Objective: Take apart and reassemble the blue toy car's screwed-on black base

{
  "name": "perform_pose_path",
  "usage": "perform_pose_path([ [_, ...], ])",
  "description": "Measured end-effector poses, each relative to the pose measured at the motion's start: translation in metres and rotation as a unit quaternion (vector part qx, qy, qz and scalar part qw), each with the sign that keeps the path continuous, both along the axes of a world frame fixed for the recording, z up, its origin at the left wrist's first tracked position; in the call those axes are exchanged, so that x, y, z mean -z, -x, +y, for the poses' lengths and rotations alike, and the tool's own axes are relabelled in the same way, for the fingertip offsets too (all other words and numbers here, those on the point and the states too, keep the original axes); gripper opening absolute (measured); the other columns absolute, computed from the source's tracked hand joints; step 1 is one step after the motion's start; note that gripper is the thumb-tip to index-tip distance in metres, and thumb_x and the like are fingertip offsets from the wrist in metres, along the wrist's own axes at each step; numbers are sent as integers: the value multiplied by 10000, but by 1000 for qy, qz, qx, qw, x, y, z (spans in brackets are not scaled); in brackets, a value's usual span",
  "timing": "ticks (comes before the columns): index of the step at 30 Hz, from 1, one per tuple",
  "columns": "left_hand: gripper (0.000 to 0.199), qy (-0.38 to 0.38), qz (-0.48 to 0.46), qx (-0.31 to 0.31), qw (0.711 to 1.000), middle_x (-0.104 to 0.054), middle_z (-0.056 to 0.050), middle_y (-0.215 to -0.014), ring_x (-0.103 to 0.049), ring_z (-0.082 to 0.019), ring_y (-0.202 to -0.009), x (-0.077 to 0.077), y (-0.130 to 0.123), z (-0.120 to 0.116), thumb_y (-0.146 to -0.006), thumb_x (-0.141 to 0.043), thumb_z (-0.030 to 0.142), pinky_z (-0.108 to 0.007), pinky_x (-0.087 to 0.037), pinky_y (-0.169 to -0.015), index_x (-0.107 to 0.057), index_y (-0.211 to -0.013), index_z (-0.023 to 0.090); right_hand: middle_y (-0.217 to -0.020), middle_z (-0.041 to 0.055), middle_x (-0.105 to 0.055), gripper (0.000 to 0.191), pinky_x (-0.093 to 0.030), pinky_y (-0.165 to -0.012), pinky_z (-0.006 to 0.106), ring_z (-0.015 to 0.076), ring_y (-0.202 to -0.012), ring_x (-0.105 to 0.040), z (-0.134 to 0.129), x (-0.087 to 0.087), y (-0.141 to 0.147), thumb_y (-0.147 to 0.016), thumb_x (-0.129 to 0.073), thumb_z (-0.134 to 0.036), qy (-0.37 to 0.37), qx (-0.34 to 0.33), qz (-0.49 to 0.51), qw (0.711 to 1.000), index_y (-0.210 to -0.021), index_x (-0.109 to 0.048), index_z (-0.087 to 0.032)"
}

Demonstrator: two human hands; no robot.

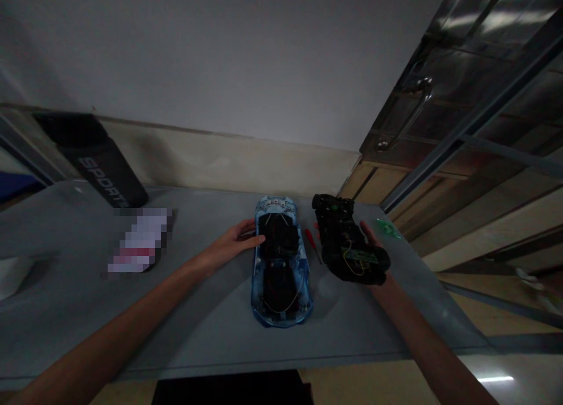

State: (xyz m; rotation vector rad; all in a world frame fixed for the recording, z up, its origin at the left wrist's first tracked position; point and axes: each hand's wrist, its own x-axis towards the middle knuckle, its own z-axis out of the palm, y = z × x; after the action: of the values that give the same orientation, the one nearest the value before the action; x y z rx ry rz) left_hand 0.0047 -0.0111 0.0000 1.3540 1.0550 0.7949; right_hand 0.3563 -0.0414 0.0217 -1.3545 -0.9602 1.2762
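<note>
A blue toy car body shell (pixel 304 276) lies upside down on the grey table, its dark inside facing up. My left hand (pixel 240 241) grips its left side, the thumb over the rim and the fingers mostly hidden behind. To the right, my right hand (pixel 373 236) holds up the black toy car chassis (pixel 347 235) from beneath; a circuit board and a thin yellow wire show on it. Most of that palm is hidden by the chassis. Between the two parts lies a screwdriver (pixel 310 239) with a red handle.
A small green bag or cluster (pixel 387 228) sits near the table's right edge. At the left stand a black bottle (pixel 97 162) marked SPORT, a blurred-out flat object (pixel 141 241) and a white item (pixel 14 276). A wall (pixel 229 162) runs behind the table (pixel 211 329).
</note>
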Motion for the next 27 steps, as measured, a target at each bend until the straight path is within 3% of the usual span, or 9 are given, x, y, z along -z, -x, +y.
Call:
perform_pose_path([
  [4,723,31,-27,-12,999,-631,-74,-1634,-534,-350,-1559,2,0,0,-834,-862,586,-479,-410,-1316,-669,-1459,280,-1402,108,-776,614,-592,-1066,569,390,-1355,-685,-8,-7,7,-990,-427,-726,16,-80,130,988,-1246,-799,-309],
  [7,609,58,-75,0,996,-661,-62,-1605,-573,-329,-1529,4,0,1,-897,-819,536,-474,-448,-1290,-688,-1430,272,-1454,99,-753,580,-556,-1117,547,377,-1404,-651,-9,-8,7,-1013,-453,-681,22,-91,217,972,-1306,-777,-299],
  [12,565,68,-88,-15,994,-659,-59,-1602,-584,-319,-1517,10,1,4,-873,-844,496,-442,-474,-1272,-717,-1380,281,-1484,107,-728,657,-590,-1058,484,336,-1363,-682,-6,-5,2,-1007,-392,-776,17,-82,154,984,-1333,-729,-316],
  [16,573,72,-90,-19,993,-665,-65,-1592,-584,-343,-1514,12,1,5,-862,-849,491,-475,-477,-1273,-718,-1382,288,-1425,112,-758,710,-609,-1009,501,338,-1315,-713,-6,-6,0,-968,-397,-852,-5,-68,136,988,-1305,-727,-322],
  [21,558,66,-77,-35,994,-667,-60,-1589,-574,-335,-1528,12,0,4,-869,-835,482,-427,-501,-1248,-728,-1381,287,-1334,124,-800,713,-605,-977,545,361,-1215,-760,-16,-13,-2,-929,-432,-908,-11,-27,157,987,-1209,-781,-352],
  [27,599,58,-75,-26,995,-662,-82,-1600,-576,-346,-1526,13,2,4,-855,-844,499,-425,-505,-1249,-722,-1399,279,-1186,143,-837,715,-634,-956,539,386,-1073,-798,-22,-29,-4,-897,-531,-877,37,-59,125,990,-1170,-818,-282],
])
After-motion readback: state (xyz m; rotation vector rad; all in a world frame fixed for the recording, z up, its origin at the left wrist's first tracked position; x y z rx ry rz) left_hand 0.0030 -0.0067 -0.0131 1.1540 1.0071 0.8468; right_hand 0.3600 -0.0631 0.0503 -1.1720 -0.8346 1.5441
